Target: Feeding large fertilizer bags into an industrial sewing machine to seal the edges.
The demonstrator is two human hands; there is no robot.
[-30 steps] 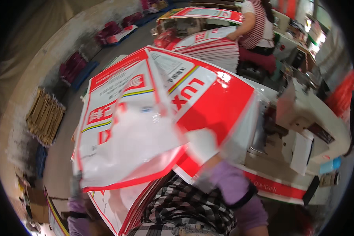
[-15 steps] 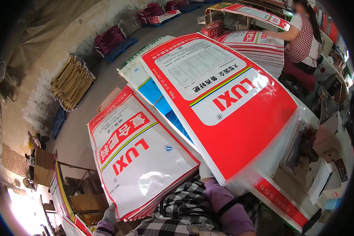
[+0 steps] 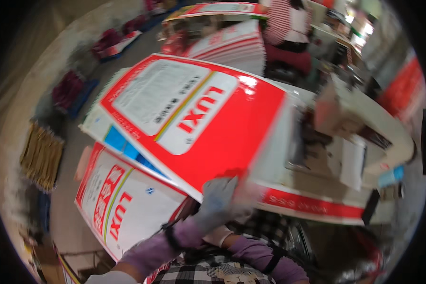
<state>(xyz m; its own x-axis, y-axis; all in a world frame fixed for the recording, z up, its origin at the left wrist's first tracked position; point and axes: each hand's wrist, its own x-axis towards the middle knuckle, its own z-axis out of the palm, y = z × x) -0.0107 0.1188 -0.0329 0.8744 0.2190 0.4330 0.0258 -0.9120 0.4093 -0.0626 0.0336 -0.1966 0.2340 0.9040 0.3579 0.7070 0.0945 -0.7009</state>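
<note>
1. Gripping the near edge of a large flat red-and-white woven plastic sack (image 3: pixel 194 118) with printed panels, spread over the work surface and overhanging toward the body.
2. Closed on that edge: the left hand (image 3: pixel 217 201), in a pale grey glove with a purple sleeve, fingers curled over the sack's lower rim near its middle.
3. Right hand: only a purple-sleeved forearm (image 3: pixel 255 253) visible low in frame, the hand itself hidden under the left arm, so cannot tell whether open or closed.
4. Likely light, thin and floppy, with a slick face; best taken by an edge or corner, pinched rather than pressed flat, since a single layer could slide off the others.
5. Beneath and to the left, a second flat white-and-red sack (image 3: pixel 123 203) lying lower, partly covered.
6. Further back, a tall pile of similar sacks (image 3: pixel 232 47) beside a seated person in a striped top (image 3: pixel 288 23).
7. To the right, a blurred white machine (image 3: pixel 359 137).
</note>
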